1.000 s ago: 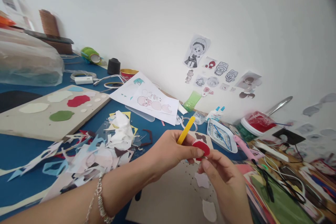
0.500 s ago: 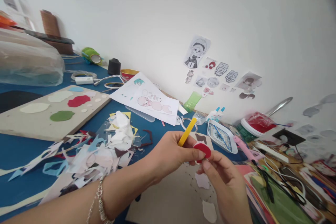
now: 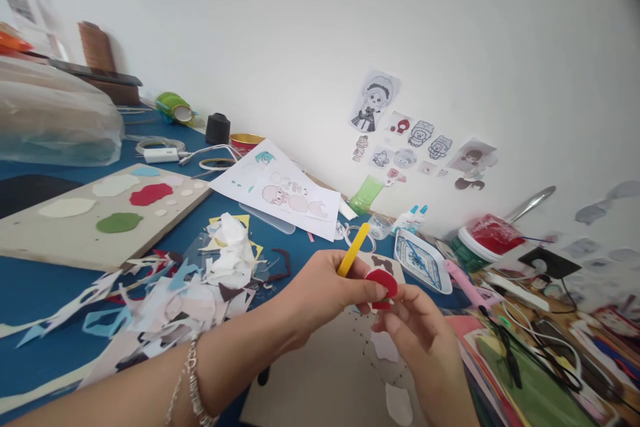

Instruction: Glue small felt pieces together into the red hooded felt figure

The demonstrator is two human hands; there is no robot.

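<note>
Above the near grey board, the left hand is closed, pinching a red piece with a pale edge between thumb and fingers; a yellow stick is tucked into the same hand and tilts up past the knuckles; the right hand has its thumb and fingers bent together at the red piece's lower edge, though whether they grip it or only touch it cannot be told.

The red piece looks thin and soft, so a light, flat pinch seems best, with the left thumb steadying the middle while the right fingertips work in small moves along the rim; pulling from both sides could stretch or crease it; the yellow stick is better kept angled away from its face.

Below the hands, two pale cut pieces lie on the board beside a dotted outline; to the left spreads a heap of scraps, and farther left a board with coloured shapes; beyond the hands lies a printed sheet; to the right are a patterned tray and, farther right, a tub; drawings hang on the far wall.
</note>
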